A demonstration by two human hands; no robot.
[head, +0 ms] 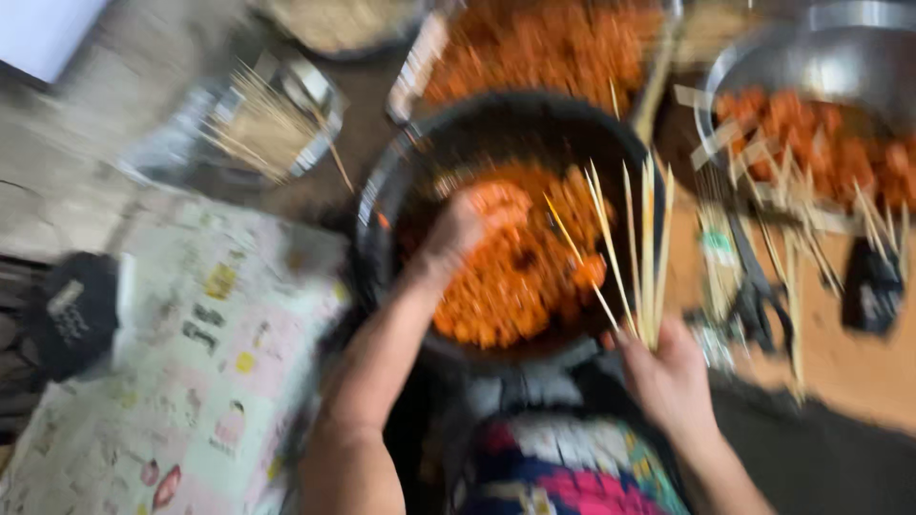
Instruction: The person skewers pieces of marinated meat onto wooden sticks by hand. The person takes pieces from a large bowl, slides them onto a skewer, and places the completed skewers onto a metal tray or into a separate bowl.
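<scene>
The picture is motion-blurred. A black bowl (382, 205) in front of me holds orange marinated meat pieces (506, 286). My left hand (468, 224) reaches into the bowl, its fingers coated in orange and closed around some of the meat. My right hand (668, 377) sits at the bowl's near right rim and grips a fan of thin bamboo skewers (644, 248) that point up and away from me.
A metal bowl (811, 67) with more orange meat and loaded skewers stands at the right. A tray of orange meat (544, 43) lies behind the black bowl. A metal tin of bare skewers (272, 124) is at the left. Patterned cloth (191, 362) covers my left knee.
</scene>
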